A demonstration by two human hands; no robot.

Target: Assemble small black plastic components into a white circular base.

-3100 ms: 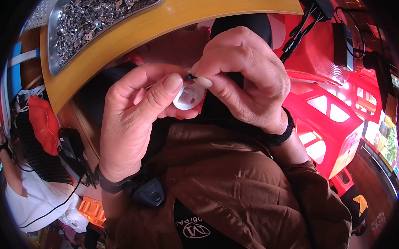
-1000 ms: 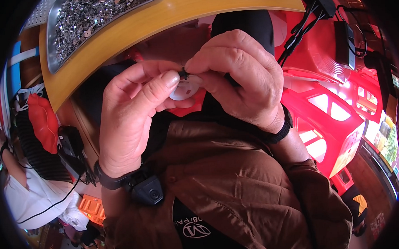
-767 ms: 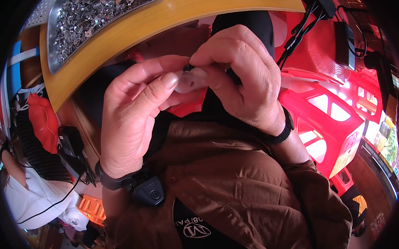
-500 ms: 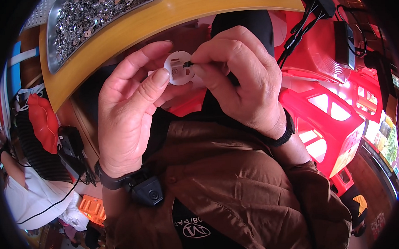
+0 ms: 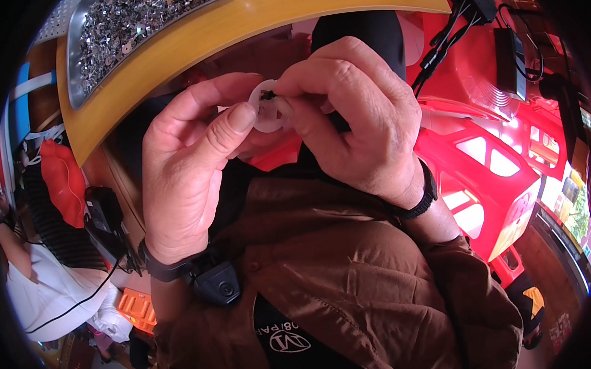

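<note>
Between the thumb and fingers of my left hand (image 5: 193, 155) is a round white plastic disc (image 5: 263, 122) with small cut-outs in its face. My right hand (image 5: 358, 111) pinches a tiny dark part (image 5: 268, 94) between thumb and forefinger. That part lies against the upper face of the disc; whether it sits in a cut-out I cannot tell. Both hands are held close together above my lap, near the table's edge. The right hand's other fingers curl inward and are partly hidden.
A metal tray (image 5: 77, 75) heaped with small metal pieces stands on the curved wooden table (image 5: 238, 31). Red plastic housings (image 5: 484, 184) and black cables (image 5: 437, 52) are at the right. At the left are a red wavy-edged piece (image 5: 64, 183), an orange crate (image 5: 137, 307) and another person's white sleeve (image 5: 52, 290).
My right hand has brought the dark part slightly left, further over the disc. The disc has shifted a little to the right and tilted, and the left fingers have closed in around it.
</note>
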